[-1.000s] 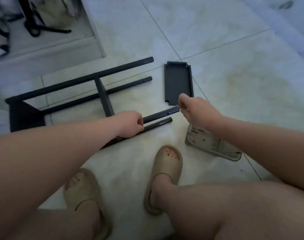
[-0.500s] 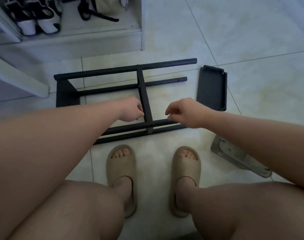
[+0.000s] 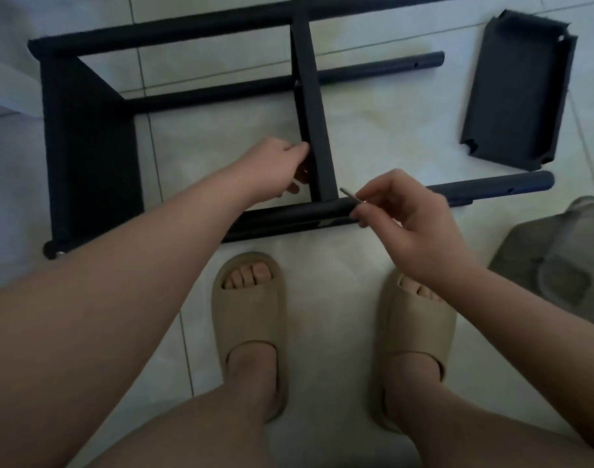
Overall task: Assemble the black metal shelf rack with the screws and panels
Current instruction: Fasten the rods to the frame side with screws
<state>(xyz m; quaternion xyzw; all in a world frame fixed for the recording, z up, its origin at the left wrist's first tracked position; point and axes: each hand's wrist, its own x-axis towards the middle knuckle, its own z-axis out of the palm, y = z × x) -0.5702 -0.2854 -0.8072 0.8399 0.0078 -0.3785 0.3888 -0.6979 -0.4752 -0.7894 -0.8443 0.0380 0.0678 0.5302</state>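
Observation:
The black metal rack point(image 3: 86, 136) lies on its side on the tiled floor, with several round tubes running left to right. A black shelf panel point(image 3: 314, 116) stands across the tubes in the middle. My left hand point(image 3: 282, 167) grips that panel's near end from the left. My right hand point(image 3: 410, 217) pinches a thin silver tool point(image 3: 351, 194), its tip just right of the panel above the near tube point(image 3: 491, 189). A loose black panel point(image 3: 518, 89) lies on the floor at the upper right.
A grey plastic tray point(image 3: 559, 261) sits on the floor at the right edge. My feet in beige slippers point(image 3: 251, 319) stand just below the rack. A white furniture edge point(image 3: 5, 89) shows at the far left.
The view has dropped lower and nearer the rack. My right hand now holds the silver tool up beside the middle panel. My left hand stays at that panel.

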